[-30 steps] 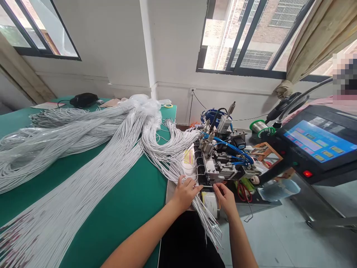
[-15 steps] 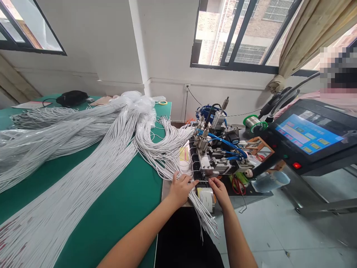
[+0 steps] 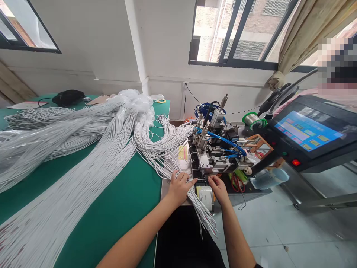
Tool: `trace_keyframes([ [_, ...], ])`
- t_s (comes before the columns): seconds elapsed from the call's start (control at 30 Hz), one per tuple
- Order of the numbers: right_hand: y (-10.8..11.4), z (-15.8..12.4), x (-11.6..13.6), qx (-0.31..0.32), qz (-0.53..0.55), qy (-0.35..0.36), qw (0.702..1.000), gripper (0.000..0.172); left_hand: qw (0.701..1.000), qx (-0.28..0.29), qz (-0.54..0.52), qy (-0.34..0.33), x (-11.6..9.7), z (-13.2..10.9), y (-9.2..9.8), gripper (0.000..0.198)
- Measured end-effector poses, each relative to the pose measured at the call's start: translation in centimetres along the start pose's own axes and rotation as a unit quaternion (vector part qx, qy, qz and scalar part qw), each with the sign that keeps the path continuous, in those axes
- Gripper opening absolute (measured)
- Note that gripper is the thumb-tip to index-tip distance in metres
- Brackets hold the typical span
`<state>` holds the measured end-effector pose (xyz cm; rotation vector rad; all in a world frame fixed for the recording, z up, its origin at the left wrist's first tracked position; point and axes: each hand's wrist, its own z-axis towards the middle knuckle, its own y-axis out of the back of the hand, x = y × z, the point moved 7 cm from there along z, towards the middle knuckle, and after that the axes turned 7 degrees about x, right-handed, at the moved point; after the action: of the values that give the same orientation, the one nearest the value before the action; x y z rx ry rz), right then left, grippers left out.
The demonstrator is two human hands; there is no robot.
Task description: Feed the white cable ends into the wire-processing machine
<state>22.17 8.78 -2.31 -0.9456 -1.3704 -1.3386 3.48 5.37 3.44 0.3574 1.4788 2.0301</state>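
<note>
A single white cable (image 3: pixel 202 179) runs level between my two hands at the front edge of a bench-top machine (image 3: pixel 208 154). My right hand (image 3: pixel 219 189) pinches its end between thumb and fingertips. Closed over the same cable further left, my left hand (image 3: pixel 180 188) has its thumb stretched along it towards the machine; the curled fingers partly hide the grip. A bundle of white cables (image 3: pixel 199 206) passes under my left hand, its ends hanging over the front edge. Just below the held cable sits a white roll-shaped part (image 3: pixel 206 197).
Many white cables (image 3: pixel 92 178) cover the green table (image 3: pixel 117 212), some under clear plastic (image 3: pixel 131 102). A control screen (image 3: pixel 308 130) stands at the right, with a person's sleeve (image 3: pixel 295 97) behind it. Nearby are a solder wire spool (image 3: pixel 252 121), red-handled scissors (image 3: pixel 237 183) and a bluish plastic container (image 3: pixel 270 179).
The camera view has shifted slightly. Both hands keep almost the same pose on the cable, and the right hand has stayed close to the machine's front.
</note>
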Motion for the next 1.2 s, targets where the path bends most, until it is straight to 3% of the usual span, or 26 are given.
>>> trace_keyframes([
  [0.23, -0.2, 0.2, -0.5, 0.037, 0.031, -0.018, 0.999, 0.033, 1.000, 0.003, 0.002, 0.006, 0.1, 0.0, -0.4, 0.049],
  [0.47, -0.6, 0.5, -2.0, 0.037, 0.120, -0.087, 0.988, 0.038, 1.000, -0.006, -0.006, 0.009, 0.2, 0.0, -0.3, 0.047],
  [0.63, -1.0, 0.6, -2.6, 0.029, 0.136, -0.099, 0.985, 0.042, 1.000, -0.013, -0.008, 0.007, 0.2, 0.0, -0.3, 0.048],
  [0.97, -0.5, 0.7, -2.0, 0.049, 0.106, -0.100, 0.988, 0.042, 1.000, -0.027, -0.006, 0.006, 0.1, -0.1, -0.1, 0.045],
  [1.2, -0.3, 0.3, -1.3, 0.015, 0.064, -0.084, 0.994, 0.045, 0.998, -0.055, -0.013, 0.004, 0.2, -0.3, 0.1, 0.042],
])
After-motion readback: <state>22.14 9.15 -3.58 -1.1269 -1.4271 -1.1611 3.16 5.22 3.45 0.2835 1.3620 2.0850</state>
